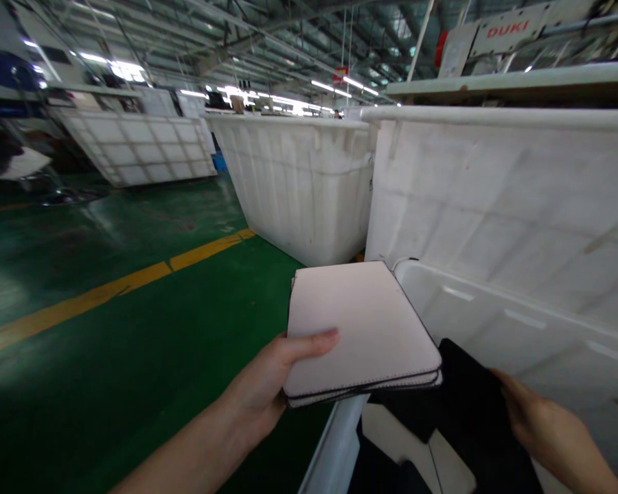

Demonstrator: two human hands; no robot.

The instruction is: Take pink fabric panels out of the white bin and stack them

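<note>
Leftward, wide open room is given by the green floor, crossed by a yellow line, while the right side is closed off by the tall wall of a large white bin. A second white bin is seen further back along the same row, and a third tilted one stands well apart across the floor.

A stack of flat pale panels with dark stitched edges is gripped by the left hand, the thumb laid across the top face near the panels' left edge and the other fingers closed underneath, out of sight. The stack is held level over the near left corner of a lower white tub, its far right corner just above the tub's rim.

A piece of black fabric inside the tub is touched by the right hand; the fingers are curled onto its right edge, though whether it is truly pinched cannot be told. The right wrist is cut off by the picture's lower edge, and the tub's contents beneath the fabric are hard to make out.
</note>
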